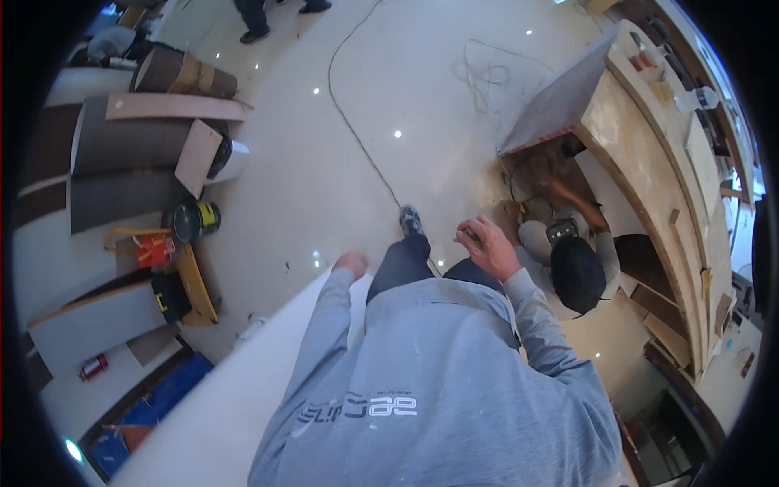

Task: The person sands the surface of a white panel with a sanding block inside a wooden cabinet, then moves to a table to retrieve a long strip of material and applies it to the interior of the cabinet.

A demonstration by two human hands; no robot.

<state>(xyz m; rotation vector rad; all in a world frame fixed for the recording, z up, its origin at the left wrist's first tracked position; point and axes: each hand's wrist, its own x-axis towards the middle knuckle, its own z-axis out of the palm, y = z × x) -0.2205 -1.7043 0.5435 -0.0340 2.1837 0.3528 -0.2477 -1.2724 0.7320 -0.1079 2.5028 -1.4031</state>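
At left, a dark bucket [187,222] stands by the wall. Right of it runs a white panel [235,381]; the left hand [353,262] is by its far end, fingers curled, grip not discernible. The right hand [488,246], fingers bent, pinches a small greyish item [471,234], partly covered, shape unclear. Farther right, a co-worker [578,272] crouches beside a curved cabinet [641,146].
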